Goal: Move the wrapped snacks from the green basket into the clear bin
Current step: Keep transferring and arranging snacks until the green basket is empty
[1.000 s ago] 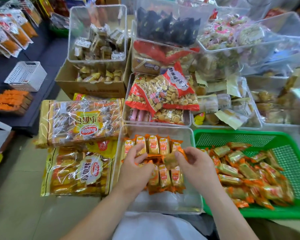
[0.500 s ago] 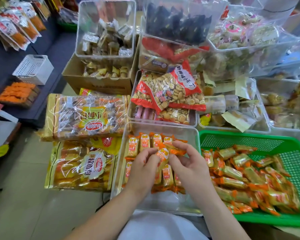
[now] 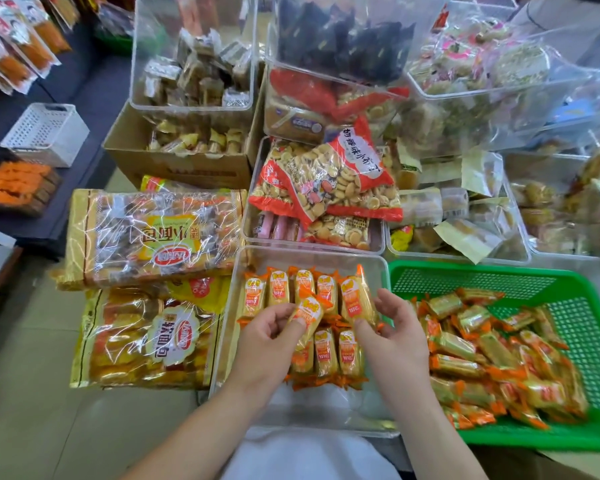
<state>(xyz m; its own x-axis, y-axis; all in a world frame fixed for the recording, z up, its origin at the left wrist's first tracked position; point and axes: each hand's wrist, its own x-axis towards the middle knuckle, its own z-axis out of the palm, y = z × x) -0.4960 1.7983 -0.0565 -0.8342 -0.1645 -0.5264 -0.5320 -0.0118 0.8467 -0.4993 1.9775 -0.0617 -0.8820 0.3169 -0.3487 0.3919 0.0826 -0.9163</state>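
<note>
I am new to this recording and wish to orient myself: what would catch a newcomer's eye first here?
The bright green basket at lower right, heaped with orange-wrapped snacks, stands out first. Left of it, over the clear bin with its neat rows, the left hand pinches one snack while the right hand is close beside. Behind the bin lies a red bag of small biscuits.

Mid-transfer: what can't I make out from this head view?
All in the head view:
Clear bin: parts of its rows are hidden under the left hand and right hand.
Whether the right hand grips the wrapped snack: its fingers hide the contact.
Green basket: right rim cut off by the frame; near-corner contents blurred, uncountable.
</note>
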